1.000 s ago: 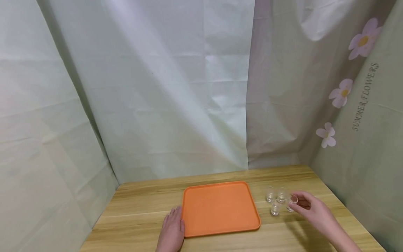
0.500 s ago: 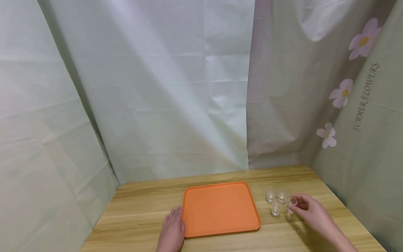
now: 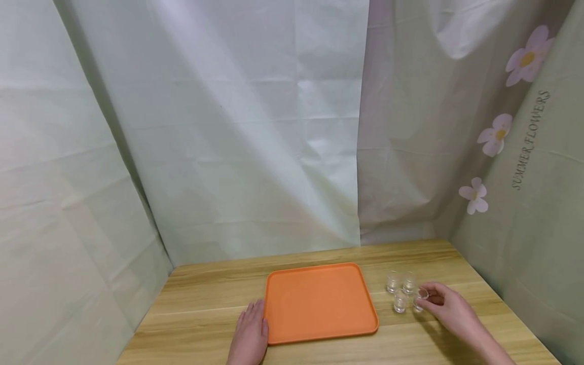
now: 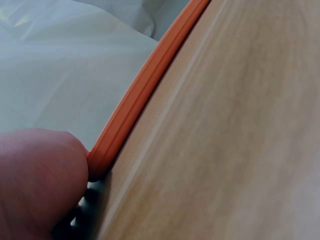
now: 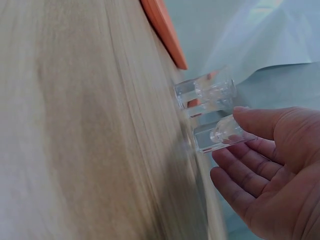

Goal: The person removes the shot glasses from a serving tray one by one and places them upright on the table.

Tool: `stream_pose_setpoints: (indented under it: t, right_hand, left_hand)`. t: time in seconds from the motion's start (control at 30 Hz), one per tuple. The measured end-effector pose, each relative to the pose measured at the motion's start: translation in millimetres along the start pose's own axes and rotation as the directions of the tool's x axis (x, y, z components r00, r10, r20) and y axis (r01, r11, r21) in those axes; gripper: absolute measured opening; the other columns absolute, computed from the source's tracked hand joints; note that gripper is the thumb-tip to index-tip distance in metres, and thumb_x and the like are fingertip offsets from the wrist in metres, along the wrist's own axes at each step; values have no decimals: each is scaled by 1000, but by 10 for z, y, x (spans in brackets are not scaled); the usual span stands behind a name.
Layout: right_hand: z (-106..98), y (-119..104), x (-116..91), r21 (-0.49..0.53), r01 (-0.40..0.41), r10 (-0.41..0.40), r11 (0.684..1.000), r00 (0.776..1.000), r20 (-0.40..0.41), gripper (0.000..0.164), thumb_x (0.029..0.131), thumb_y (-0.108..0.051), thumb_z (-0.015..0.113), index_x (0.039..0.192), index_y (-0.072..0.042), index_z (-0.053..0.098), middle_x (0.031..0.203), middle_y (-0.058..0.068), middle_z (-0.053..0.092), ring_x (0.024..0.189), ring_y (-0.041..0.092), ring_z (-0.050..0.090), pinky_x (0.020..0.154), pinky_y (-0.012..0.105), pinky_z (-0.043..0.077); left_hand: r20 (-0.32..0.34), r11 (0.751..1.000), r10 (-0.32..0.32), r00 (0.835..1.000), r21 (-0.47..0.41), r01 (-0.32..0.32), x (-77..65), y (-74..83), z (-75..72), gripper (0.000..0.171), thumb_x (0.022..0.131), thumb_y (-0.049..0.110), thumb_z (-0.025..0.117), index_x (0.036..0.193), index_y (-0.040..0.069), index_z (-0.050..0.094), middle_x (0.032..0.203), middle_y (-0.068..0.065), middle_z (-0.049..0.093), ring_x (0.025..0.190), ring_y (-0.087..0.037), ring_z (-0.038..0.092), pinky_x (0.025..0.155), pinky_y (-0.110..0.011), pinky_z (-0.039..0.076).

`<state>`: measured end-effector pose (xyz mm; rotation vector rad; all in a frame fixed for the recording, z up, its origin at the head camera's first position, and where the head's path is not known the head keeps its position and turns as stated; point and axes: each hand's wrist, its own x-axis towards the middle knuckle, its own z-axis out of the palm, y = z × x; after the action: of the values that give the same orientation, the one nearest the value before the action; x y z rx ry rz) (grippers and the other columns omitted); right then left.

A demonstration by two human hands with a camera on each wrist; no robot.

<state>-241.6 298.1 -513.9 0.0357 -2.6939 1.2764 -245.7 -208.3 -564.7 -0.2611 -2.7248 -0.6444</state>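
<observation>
My right hand (image 3: 449, 306) pinches a small clear shot glass (image 5: 220, 136) between thumb and fingers. This glass stands upright, its base at or very near the wooden table. Just left of it is a second shot glass (image 3: 399, 302), and two more, a shot glass (image 3: 393, 282) and a shot glass (image 3: 408, 283), stand behind. An orange tray (image 3: 321, 304) lies flat to the left of the glasses. My left hand (image 3: 248, 332) rests on the table along the tray's left side, fingers straight; in the left wrist view its thumb (image 4: 42, 175) touches the tray's edge.
The table (image 3: 201, 314) is light wood with bare surface left of the tray and in front of it. Pale cloth (image 3: 255, 152) hangs behind and on both sides, with printed flowers (image 3: 495, 135) on the right.
My right hand has shifted slightly to the left and towards me with the pinched shot glass, which sits a little nearer the front glass. The left hand and tray stay put.
</observation>
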Motion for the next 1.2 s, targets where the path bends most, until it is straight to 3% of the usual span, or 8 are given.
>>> stream_pose_setpoints:
  t: [0.73, 0.87, 1.03, 1.2]
  right_hand:
    - [36, 59, 23, -18, -5, 4, 1000, 1000, -10, 50, 99, -25, 86, 135, 5, 69, 115, 6, 77, 100, 14, 76, 82, 25, 61]
    - [26, 62, 27, -11, 1, -1, 1000, 1000, -12, 56, 98, -25, 87, 139, 7, 66, 119, 11, 77, 106, 22, 77, 85, 24, 61]
    - [3, 49, 26, -19, 9, -9, 1000, 1000, -9, 62, 99, -27, 86, 144, 10, 62, 128, 21, 75, 116, 37, 75, 93, 35, 65]
    - [-12, 26, 3, -43, 13, -14, 999, 1000, -11, 66, 101, -31, 84, 147, 9, 60, 139, 30, 69, 122, 45, 72, 102, 55, 62]
  left_hand:
    - [40, 999, -36, 999, 5, 36, 32, 16, 4, 49, 105, 5, 64, 151, -12, 57, 153, -30, 60, 147, -54, 50, 124, -71, 35]
    - [41, 999, -37, 998, -3, 37, 46, 21, 16, 49, 106, 5, 63, 151, -12, 57, 153, -31, 60, 148, -54, 49, 125, -70, 34]
    - [41, 999, -28, 999, -14, 29, 66, 34, -1, 49, 106, 5, 63, 151, -13, 56, 154, -32, 59, 148, -54, 48, 125, -71, 33]
    - [54, 999, -32, 998, -23, 33, 91, 47, -21, 49, 107, 5, 62, 151, -13, 56, 155, -32, 58, 149, -55, 48, 125, -71, 33]
